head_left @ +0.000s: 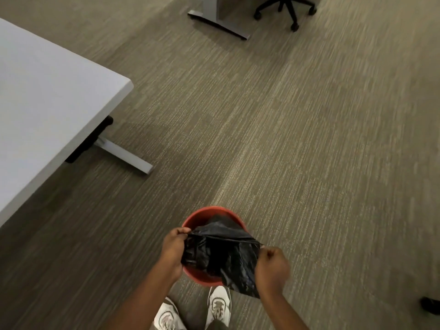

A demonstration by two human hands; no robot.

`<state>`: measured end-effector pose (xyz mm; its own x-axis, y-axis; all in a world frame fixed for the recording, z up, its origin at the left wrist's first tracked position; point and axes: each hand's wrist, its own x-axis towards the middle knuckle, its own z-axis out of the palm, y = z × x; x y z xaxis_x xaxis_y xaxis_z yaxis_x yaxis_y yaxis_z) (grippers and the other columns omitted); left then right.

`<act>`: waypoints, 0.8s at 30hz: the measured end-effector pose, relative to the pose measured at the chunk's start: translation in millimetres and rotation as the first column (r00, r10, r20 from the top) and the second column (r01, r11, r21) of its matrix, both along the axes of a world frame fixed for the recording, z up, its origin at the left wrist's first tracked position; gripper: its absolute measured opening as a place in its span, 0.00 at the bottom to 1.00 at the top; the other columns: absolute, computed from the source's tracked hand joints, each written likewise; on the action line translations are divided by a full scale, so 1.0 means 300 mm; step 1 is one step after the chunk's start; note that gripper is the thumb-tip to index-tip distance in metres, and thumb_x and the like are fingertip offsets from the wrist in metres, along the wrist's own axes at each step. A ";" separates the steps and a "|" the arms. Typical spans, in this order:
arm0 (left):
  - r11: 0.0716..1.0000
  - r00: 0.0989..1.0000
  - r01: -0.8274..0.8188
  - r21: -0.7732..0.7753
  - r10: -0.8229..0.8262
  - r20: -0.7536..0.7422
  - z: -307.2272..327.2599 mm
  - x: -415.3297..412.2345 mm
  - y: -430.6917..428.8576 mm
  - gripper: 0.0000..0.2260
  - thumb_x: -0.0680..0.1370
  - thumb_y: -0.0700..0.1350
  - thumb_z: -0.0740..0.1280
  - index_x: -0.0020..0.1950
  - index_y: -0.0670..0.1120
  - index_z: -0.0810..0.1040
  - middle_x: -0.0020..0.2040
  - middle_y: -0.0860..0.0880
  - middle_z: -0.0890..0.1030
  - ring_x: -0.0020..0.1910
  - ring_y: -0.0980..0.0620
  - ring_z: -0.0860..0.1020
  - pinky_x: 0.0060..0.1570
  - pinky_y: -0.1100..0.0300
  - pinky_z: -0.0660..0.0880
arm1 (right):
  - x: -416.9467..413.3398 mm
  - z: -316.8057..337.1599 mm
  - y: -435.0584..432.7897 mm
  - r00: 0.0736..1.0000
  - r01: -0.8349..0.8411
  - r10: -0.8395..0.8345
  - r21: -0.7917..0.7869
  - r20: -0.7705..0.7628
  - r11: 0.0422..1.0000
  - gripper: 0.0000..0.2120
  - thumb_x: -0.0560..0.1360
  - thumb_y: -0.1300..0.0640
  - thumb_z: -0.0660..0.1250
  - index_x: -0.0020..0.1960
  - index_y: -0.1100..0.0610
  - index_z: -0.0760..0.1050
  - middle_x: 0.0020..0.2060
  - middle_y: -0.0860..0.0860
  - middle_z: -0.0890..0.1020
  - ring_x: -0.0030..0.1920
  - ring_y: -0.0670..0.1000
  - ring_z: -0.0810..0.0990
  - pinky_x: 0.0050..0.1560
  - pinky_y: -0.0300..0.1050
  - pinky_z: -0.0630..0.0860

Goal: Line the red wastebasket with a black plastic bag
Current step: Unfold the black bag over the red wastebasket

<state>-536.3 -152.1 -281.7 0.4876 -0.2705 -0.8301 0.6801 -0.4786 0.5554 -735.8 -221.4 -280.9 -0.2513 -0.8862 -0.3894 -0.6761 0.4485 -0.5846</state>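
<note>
Right now both hands are clamped on the black plastic bag [221,253]. The left hand [172,250] pinches one end of the bag's top edge between thumb and curled fingers, and the right hand [271,265] is closed into a fist around the other end. Between the two grips the edge is pulled into a taut, nearly straight line that runs across the mouth of the red wastebasket [202,216].

Below that line the bag hangs crumpled and shiny. Part of it bunches down inside the wastebasket, with a fold rising toward the far rim, while a loose flap spills over the near right side and hangs outside, down toward the floor. The far inner wall of the wastebasket is bare red, and a strip of the near outer wall shows red beneath the left wrist. Whether anything besides the bag lies inside cannot be told, as the plastic covers the bottom.

The wastebasket stands upright on the striped grey-brown carpet [285,139], just ahead of a pair of white sneakers [217,306]. A white table [47,110] stands well apart to the left, and an office chair base [285,8] sits far ahead.
</note>
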 end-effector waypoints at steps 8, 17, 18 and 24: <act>0.394 0.179 0.824 0.407 -0.863 0.472 -0.127 0.196 -0.058 0.15 0.70 0.59 0.70 0.30 0.56 0.69 0.28 0.57 0.73 0.30 0.62 0.72 0.29 0.64 0.64 | -0.079 -0.164 -0.218 0.898 -0.401 0.408 -0.075 0.165 0.913 0.05 0.75 0.61 0.67 0.41 0.56 0.76 0.35 0.53 0.81 0.38 0.54 0.80 0.41 0.49 0.73; 0.221 -0.023 0.882 0.416 -0.862 0.507 -0.104 0.178 -0.056 0.20 0.76 0.63 0.56 0.45 0.49 0.79 0.38 0.52 0.82 0.38 0.55 0.79 0.41 0.54 0.75 | 0.033 -0.100 -0.070 0.742 -0.658 0.516 -0.322 -0.427 0.680 0.19 0.64 0.64 0.65 0.56 0.61 0.72 0.53 0.60 0.76 0.53 0.59 0.73 0.53 0.56 0.70; 0.233 -0.002 0.896 0.379 -0.850 0.527 -0.099 0.158 -0.063 0.19 0.77 0.61 0.57 0.44 0.48 0.78 0.36 0.52 0.81 0.37 0.56 0.78 0.40 0.54 0.74 | 0.079 -0.084 -0.024 0.714 -0.693 0.625 -0.450 -0.316 0.564 0.15 0.67 0.63 0.62 0.53 0.59 0.72 0.51 0.59 0.77 0.51 0.58 0.73 0.53 0.54 0.71; 0.397 0.247 0.904 0.157 -0.788 0.564 -0.089 0.110 -0.088 0.17 0.78 0.55 0.59 0.38 0.46 0.77 0.33 0.48 0.80 0.34 0.52 0.78 0.39 0.52 0.73 | 0.216 -0.125 0.118 0.356 -0.923 0.915 -0.224 -0.189 0.313 0.23 0.67 0.46 0.63 0.60 0.53 0.69 0.55 0.50 0.78 0.57 0.52 0.74 0.62 0.50 0.72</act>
<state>-503.3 -178.4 -308.4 0.1647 -0.8824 -0.4407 -0.4576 -0.4642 0.7584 -671.1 -185.9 -318.3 0.7852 -0.6062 -0.1263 -0.5696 -0.6269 -0.5316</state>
